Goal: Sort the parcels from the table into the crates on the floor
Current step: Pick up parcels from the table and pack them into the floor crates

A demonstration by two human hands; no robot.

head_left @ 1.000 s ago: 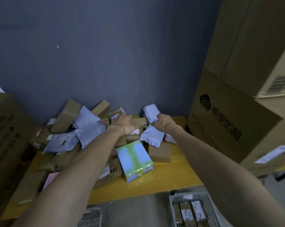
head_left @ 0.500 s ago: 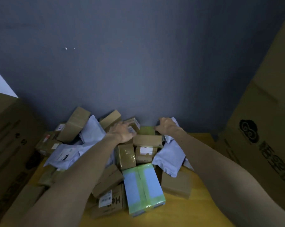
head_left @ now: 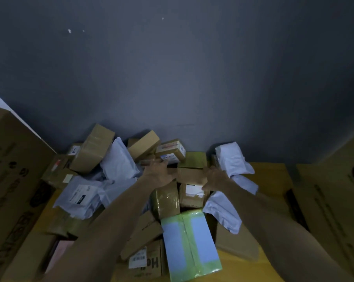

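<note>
A heap of parcels covers the yellow table [head_left: 273, 180]: brown boxes, white poly bags and a green-and-blue wrapped parcel [head_left: 190, 243] at the front. In the middle of the heap a small brown box [head_left: 190, 176] lies on a labelled box [head_left: 192, 193]. My left hand [head_left: 158, 174] lies against the small box's left end, fingers stretched out towards a labelled box [head_left: 171, 152] behind. At its right end my right hand [head_left: 214, 179] grips it, thumb low and fingers on top. No crate is in view.
Tall cartons stand at the left [head_left: 13, 180] and at the right [head_left: 334, 200] of the table. A grey wall rises right behind the heap. White bags lie at the left [head_left: 80, 196] and right [head_left: 233, 159] of my hands.
The view has tilted up, so the floor crates have left the picture. My right hand has come off the white bag and onto the small brown box. My left hand has stayed near it.
</note>
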